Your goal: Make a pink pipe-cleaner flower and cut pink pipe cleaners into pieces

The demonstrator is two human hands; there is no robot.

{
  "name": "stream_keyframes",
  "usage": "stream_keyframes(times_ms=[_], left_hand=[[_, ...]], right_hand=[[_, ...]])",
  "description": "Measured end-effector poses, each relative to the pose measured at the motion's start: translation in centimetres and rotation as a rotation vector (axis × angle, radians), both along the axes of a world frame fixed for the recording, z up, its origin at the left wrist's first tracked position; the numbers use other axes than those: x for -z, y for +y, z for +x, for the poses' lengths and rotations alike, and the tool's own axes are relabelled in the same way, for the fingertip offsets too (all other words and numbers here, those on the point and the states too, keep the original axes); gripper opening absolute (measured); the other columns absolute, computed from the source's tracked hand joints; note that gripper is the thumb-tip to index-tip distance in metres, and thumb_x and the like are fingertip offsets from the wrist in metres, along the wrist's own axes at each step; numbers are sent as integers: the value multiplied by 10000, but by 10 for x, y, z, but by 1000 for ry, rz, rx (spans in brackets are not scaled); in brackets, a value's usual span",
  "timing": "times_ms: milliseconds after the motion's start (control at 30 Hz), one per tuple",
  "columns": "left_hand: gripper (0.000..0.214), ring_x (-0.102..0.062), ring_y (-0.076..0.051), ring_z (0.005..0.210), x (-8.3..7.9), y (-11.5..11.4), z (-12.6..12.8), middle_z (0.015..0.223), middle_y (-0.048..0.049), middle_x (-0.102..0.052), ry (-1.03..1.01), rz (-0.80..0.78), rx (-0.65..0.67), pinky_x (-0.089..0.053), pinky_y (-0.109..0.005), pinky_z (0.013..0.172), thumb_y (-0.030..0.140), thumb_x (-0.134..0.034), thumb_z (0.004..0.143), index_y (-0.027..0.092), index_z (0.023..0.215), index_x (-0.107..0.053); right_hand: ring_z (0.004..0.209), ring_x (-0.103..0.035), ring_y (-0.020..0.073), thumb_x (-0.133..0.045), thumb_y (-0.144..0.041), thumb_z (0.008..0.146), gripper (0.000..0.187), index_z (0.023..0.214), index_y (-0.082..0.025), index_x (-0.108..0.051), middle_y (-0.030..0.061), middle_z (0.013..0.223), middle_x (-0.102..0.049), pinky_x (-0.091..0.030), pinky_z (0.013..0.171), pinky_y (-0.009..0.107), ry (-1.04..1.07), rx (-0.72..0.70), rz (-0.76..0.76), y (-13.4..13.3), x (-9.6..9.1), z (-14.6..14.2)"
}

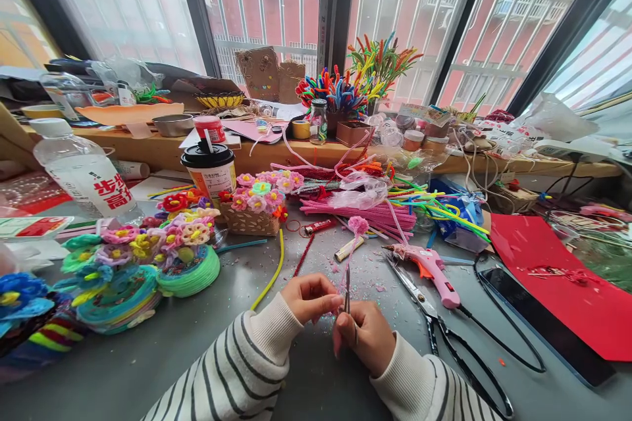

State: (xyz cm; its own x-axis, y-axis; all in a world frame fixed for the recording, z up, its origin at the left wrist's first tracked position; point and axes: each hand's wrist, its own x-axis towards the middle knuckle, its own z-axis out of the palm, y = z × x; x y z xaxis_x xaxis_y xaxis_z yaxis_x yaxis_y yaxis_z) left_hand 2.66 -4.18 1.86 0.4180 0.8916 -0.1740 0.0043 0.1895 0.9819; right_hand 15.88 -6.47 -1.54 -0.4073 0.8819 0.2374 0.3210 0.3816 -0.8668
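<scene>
My left hand (312, 297) is closed in a pinch on a thin pink pipe cleaner (349, 255), which stands up from the fingers and carries a fluffy pink pompom (358, 225) at its top. Close against it, my right hand (368, 335) is wrapped round a small pair of scissors (347, 293), blades pointing up beside the pink stem. Whether the blades touch the stem I cannot make out. To the right lie large black-handled scissors (423, 302) and a pink hot glue gun (429, 266). Pink fuzz and glitter bits are scattered beyond my hands.
Pipe-cleaner flowers in coiled pots (190, 273) crowd the left, beside a water bottle (81, 171) and a lidded cup (210, 171). A bundle of pink pipe cleaners (365, 216) lies ahead. A phone (546, 325) and red sheet (557, 276) are at right.
</scene>
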Motion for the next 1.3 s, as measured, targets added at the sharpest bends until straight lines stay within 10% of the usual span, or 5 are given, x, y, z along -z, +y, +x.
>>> stream_keyframes(times_ms=[1300], left_hand=[[281,-376,-25,362,-2,-1,1,512,14,-542,-31,38,-28,-281,-164,359,372,-596,555,110,599,-505]], right_hand=[[375,-426,85,-235,-660,648,654,338,-148,-498,-2,338,-449,-320,422,196,-85,56,-23,0,-3,-1]])
